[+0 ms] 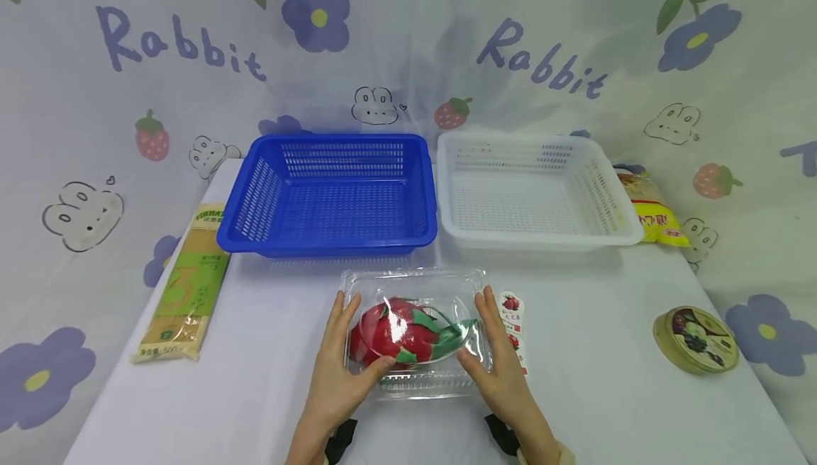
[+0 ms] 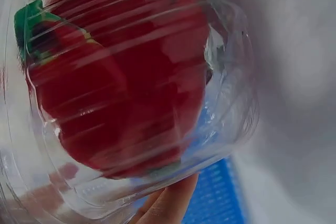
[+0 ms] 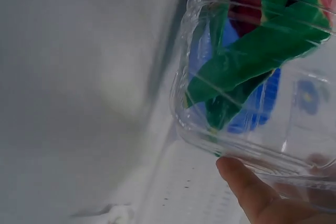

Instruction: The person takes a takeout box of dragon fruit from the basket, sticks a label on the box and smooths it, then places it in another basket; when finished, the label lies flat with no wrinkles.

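A clear plastic clamshell box [image 1: 415,388] with a red dragon fruit [image 1: 396,330] inside is between my two hands at the front middle of the table. The fruit has green leafy tips [image 3: 262,56] pointing to the right. My left hand [image 1: 341,373] grips the box's left side, its thumb at the front and its fingers toward the back corner. On the other side, my right hand [image 1: 504,373] holds the right edge the same way. Through the ribbed wall, the left wrist view shows the fruit's rounded red end [image 2: 126,93].
Behind the box stand a blue basket [image 1: 325,245] and a white basket [image 1: 542,239]. A noodle pack [image 1: 188,288] lies at left. Fruit stickers [image 1: 513,316] lie right of the box. Farther right are a round tin [image 1: 696,339] and a yellow snack bag [image 1: 660,220]. A printed curtain [image 1: 408,40] hangs behind.
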`<state>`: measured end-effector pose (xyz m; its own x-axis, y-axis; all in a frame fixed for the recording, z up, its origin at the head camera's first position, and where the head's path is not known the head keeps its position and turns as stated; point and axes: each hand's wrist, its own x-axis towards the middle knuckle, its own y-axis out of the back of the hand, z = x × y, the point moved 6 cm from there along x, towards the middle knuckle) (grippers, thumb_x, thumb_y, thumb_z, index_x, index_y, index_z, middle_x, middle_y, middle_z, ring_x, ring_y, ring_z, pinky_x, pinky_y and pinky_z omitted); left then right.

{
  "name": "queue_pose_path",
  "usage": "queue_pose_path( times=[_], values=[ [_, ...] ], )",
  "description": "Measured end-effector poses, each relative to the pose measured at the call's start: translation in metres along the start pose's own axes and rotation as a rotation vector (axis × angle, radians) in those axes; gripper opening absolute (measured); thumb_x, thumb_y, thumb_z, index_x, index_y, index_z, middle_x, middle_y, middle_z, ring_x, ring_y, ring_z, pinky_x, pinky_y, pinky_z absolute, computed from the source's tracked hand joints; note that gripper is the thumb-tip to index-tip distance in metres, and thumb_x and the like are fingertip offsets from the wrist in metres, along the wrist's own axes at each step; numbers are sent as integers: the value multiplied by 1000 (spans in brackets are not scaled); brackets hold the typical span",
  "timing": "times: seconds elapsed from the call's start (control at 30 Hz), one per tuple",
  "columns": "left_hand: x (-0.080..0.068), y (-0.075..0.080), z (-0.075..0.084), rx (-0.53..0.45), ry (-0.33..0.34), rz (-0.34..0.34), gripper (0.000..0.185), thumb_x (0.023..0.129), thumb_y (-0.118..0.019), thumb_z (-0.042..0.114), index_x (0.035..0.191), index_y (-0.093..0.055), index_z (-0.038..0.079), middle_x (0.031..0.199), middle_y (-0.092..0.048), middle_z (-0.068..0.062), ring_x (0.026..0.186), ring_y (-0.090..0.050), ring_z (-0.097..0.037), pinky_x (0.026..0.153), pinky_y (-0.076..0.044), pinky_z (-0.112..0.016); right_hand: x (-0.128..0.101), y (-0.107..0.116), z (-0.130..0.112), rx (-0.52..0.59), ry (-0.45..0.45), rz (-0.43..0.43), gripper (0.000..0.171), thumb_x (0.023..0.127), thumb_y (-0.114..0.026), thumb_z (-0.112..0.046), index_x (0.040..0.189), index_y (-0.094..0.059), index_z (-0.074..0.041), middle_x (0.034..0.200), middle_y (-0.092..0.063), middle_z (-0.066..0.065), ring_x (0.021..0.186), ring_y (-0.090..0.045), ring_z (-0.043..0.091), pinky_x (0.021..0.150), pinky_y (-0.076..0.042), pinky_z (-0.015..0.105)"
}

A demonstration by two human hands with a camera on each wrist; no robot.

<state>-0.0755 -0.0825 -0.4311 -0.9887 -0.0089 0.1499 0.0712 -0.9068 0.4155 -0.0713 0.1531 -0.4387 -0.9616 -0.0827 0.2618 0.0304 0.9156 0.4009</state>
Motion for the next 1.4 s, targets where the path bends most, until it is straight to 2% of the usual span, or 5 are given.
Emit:
queue_pose_path(
  times=[0.2,0.43,0.6,0.87,1.4],
  values=[
    [0,-3,-2,8,6,2,94,69,-85,28,149,-37,17,162,-19,-14,145,-21,-47,101,-32,-71,-2,0,9,-43,30,-25,75,88,-61,-9,154,-24,-7,162,-12,19,148,-4,-5,105,-19,75],
    [0,-3,-13,-4,90,-5,98,68,-87,30,150,-35,19,163,-18,-9,147,-19,-42,104,-31,-68,8,18,16,-88,50,-42,51,104,-36,-11,154,-26,-14,160,-26,14,145,-30,13,109,-31,15],
    [-2,-2,-17,-30,128,-9,97,69,-86,31,151,-34,19,163,-17,-8,147,-19,-43,102,-34,-66,25,52,28,-190,-156,103,47,104,-38,-9,150,-33,-10,148,-46,17,125,-56,28,87,-57,31],
    [-3,-1,-16,-22,138,-15,98,69,-86,33,150,-34,15,163,-18,-9,147,-19,-43,103,-33,-65,32,72,56,-416,-535,43,69,90,-60,-7,149,-26,6,148,-32,35,123,-50,50,95,-48,58],
    [-4,-1,-16,-1,135,-15,97,71,-85,35,151,-34,16,163,-18,-9,147,-20,-43,102,-35,-64,47,64,79,-451,-560,-13,80,77,-73,-3,143,-30,8,99,-56,29,73,-57,32,60,-50,41]
  ],
)
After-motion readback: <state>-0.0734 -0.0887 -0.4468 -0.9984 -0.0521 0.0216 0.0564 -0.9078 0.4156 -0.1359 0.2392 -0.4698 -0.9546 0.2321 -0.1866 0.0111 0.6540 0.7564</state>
